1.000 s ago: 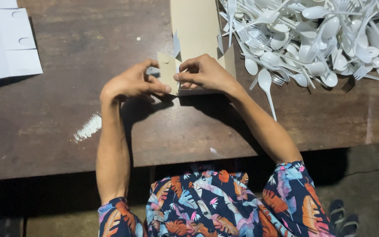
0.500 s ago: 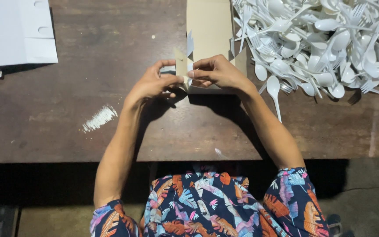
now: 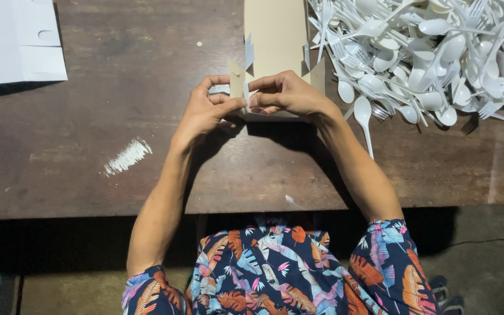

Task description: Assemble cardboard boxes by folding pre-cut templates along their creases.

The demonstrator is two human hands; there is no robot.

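A flat beige cardboard box blank (image 3: 275, 35) lies on the dark wooden table (image 3: 88, 175), reaching away from me. My left hand (image 3: 205, 111) pinches a small side flap at the blank's near left corner, and the flap stands up. My right hand (image 3: 284, 93) grips the blank's near end, fingers curled over the fold right next to the left thumb. Both hands meet at that corner. The near edge of the blank is hidden under my fingers.
A big heap of white plastic spoons and forks (image 3: 427, 52) covers the table's right side, one spoon (image 3: 364, 119) lying beside my right forearm. White flat sheets (image 3: 13, 41) sit at the far left. A white smear (image 3: 126, 156) marks the wood.
The view shifted, so the hands and blank sit a little higher and to the right. The fingers have closed tighter on the corner flap, which now stands more upright.
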